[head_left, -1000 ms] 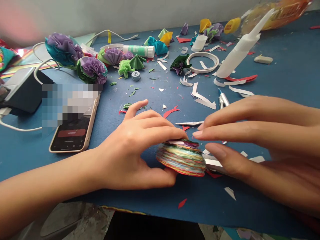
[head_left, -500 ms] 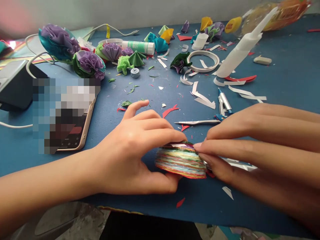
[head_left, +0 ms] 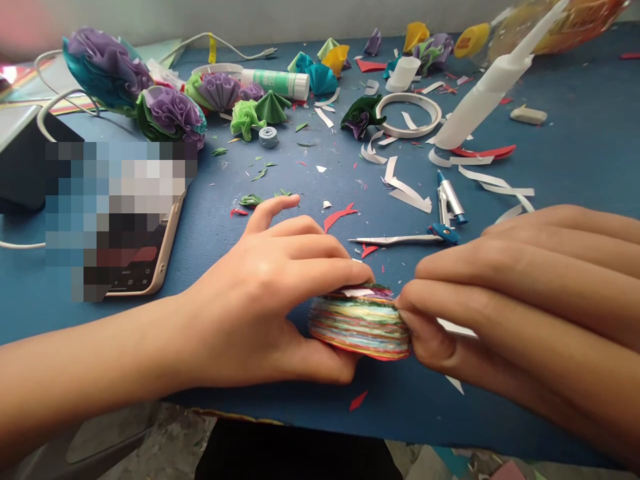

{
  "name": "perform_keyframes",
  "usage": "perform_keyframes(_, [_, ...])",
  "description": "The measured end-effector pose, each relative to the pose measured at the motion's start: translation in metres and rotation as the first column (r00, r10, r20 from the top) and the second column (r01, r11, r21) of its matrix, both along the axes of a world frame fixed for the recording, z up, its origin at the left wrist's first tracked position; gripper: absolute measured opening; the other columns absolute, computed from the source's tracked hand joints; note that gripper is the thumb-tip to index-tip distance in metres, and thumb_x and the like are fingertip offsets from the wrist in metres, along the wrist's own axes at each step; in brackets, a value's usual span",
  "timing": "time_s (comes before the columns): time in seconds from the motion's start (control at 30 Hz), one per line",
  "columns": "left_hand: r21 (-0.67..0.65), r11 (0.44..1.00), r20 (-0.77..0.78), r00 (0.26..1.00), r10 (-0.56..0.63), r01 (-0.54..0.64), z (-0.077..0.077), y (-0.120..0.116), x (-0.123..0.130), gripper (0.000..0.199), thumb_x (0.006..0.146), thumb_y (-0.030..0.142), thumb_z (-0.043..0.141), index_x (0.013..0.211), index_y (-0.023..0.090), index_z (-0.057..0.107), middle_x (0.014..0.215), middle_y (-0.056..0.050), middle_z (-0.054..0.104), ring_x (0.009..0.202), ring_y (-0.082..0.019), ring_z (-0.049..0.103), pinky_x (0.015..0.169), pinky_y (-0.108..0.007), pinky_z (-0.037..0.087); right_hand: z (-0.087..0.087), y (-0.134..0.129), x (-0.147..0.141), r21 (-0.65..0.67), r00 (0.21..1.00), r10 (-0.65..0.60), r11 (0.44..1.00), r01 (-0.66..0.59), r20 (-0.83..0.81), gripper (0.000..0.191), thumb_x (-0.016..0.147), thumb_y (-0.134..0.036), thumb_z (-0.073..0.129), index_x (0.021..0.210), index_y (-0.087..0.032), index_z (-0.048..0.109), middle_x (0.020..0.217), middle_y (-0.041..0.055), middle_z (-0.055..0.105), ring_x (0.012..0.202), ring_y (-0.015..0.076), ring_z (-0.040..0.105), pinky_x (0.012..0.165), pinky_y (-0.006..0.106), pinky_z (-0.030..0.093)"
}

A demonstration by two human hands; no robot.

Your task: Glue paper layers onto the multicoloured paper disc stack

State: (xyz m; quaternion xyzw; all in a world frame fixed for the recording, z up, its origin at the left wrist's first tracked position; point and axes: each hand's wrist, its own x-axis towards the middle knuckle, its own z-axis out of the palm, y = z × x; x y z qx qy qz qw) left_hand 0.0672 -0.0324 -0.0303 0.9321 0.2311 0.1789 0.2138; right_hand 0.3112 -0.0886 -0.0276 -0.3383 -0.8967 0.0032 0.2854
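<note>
A thick stack of cut coloured paper (head_left: 360, 327), its layered edges facing me, stands on the blue table near the front edge. My left hand (head_left: 270, 293) grips it from the left, index finger on top and thumb low at the front; the little finger sticks out. My right hand (head_left: 500, 293) is closed in a pinch at the stack's right end, thumb and index finger pressed together there. A white paper scrap (head_left: 357, 292) shows on the stack's top. What looks like a drawing compass (head_left: 445, 233) lies just behind my right hand.
A phone (head_left: 165, 260) and a dark box (head_left: 35, 153) are at the left. Behind are paper flowers (head_left: 170, 113), a glue stick (head_left: 280, 85), a tape ring (head_left: 408, 133), a white glue bottle (head_left: 480, 100), an eraser (head_left: 529, 115) and scattered paper strips (head_left: 407, 193).
My right hand has shifted slightly right, its fingers more curled and closed at the stack's edge. My left hand holds the stack as before. The camera view has shifted a little.
</note>
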Motion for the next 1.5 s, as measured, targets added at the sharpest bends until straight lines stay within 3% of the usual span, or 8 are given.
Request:
perform_keyframes(0.2, [-0.003, 1.000, -0.016, 1.000, 0.013, -0.013, -0.001, -0.002, 0.000, 0.032, 0.080, 0.035, 0.078, 0.111, 0.028, 0.073, 0.102, 0.005, 0.079, 0.097, -0.019, 0.070, 0.126, -0.040, 0.020, -0.002, 0.000, 0.002, -0.063, 0.996, -0.067, 0.996, 0.064, -0.051, 0.010, 0.096, -0.019, 0.067, 0.088, -0.025, 0.063, 0.085, -0.0027, 0.070, 0.073, 0.0206, 0.063, 0.073, 0.039, 0.046])
perform_keyframes(0.43, [0.021, 1.000, 0.023, 1.000, 0.001, -0.001, -0.005, -0.001, -0.001, 0.029, 0.082, 0.032, 0.073, 0.111, 0.026, 0.074, 0.102, 0.005, 0.078, 0.097, -0.018, 0.069, 0.125, -0.039, 0.020, -0.004, 0.002, 0.010, -0.144, 0.997, -0.024, 0.989, 0.015, -0.067, 0.010, 0.099, -0.017, 0.064, 0.104, -0.026, 0.067, 0.104, -0.0031, 0.072, 0.087, 0.0204, 0.065, 0.077, 0.035, 0.047])
perform_keyframes(0.83, [-0.010, 1.000, -0.001, 1.000, -0.003, 0.002, -0.001, 0.000, -0.001, 0.028, 0.083, 0.030, 0.075, 0.111, 0.027, 0.073, 0.105, 0.005, 0.079, 0.101, -0.019, 0.069, 0.126, -0.042, 0.020, 0.000, 0.002, 0.006, -0.096, 0.998, -0.016, 0.995, 0.010, -0.065, 0.003, 0.100, -0.022, 0.065, 0.098, -0.024, 0.065, 0.094, -0.0041, 0.071, 0.079, 0.0169, 0.065, 0.071, 0.035, 0.048])
perform_keyframes(0.97, [-0.001, 0.999, 0.001, 0.999, -0.045, 0.045, -0.003, 0.002, -0.002, 0.030, 0.084, 0.031, 0.075, 0.114, 0.025, 0.073, 0.108, 0.005, 0.078, 0.103, -0.018, 0.068, 0.125, -0.041, 0.021, -0.001, 0.004, 0.005, -0.065, 0.999, 0.016, 0.998, -0.018, -0.041, 0.008, 0.102, -0.022, 0.063, 0.093, -0.022, 0.064, 0.091, -0.0024, 0.069, 0.077, 0.0158, 0.065, 0.073, 0.034, 0.048])
perform_keyframes(1.17, [0.008, 1.000, 0.021, 1.000, -0.005, 0.005, -0.005, -0.001, -0.001, 0.026, 0.083, 0.028, 0.075, 0.109, 0.026, 0.074, 0.105, 0.006, 0.078, 0.100, -0.017, 0.069, 0.125, -0.040, 0.023, -0.004, 0.006, 0.004, -0.022, 0.997, 0.033, 0.999, -0.034, -0.069, 0.014, 0.102, -0.018, 0.063, 0.089, -0.020, 0.062, 0.088, -0.0013, 0.067, 0.079, 0.0154, 0.065, 0.072, 0.031, 0.047])
perform_keyframes(1.37, [0.015, 1.000, 0.070, 0.997, -0.018, 0.017, -0.007, 0.001, -0.002, 0.025, 0.083, 0.026, 0.072, 0.108, 0.024, 0.073, 0.102, 0.006, 0.076, 0.101, -0.016, 0.068, 0.124, -0.037, 0.023, -0.005, 0.007, 0.009, -0.106, 0.998, 0.060, 0.993, -0.059, 0.013, 0.018, 0.109, -0.019, 0.047, 0.104, -0.021, 0.064, 0.102, 0.0000, 0.064, 0.083, 0.0150, 0.060, 0.072, 0.031, 0.046])
perform_keyframes(1.5, [0.018, 0.998, 0.033, 0.998, -0.053, 0.053, -0.005, 0.004, -0.004, 0.029, 0.083, 0.029, 0.076, 0.111, 0.024, 0.072, 0.104, 0.006, 0.076, 0.103, -0.015, 0.068, 0.124, -0.036, 0.022, -0.004, 0.008, 0.010, -0.132, 0.998, 0.067, 0.989, -0.066, 0.005, 0.019, 0.108, -0.020, 0.050, 0.104, -0.023, 0.067, 0.100, -0.0009, 0.065, 0.083, 0.0152, 0.059, 0.071, 0.032, 0.044])
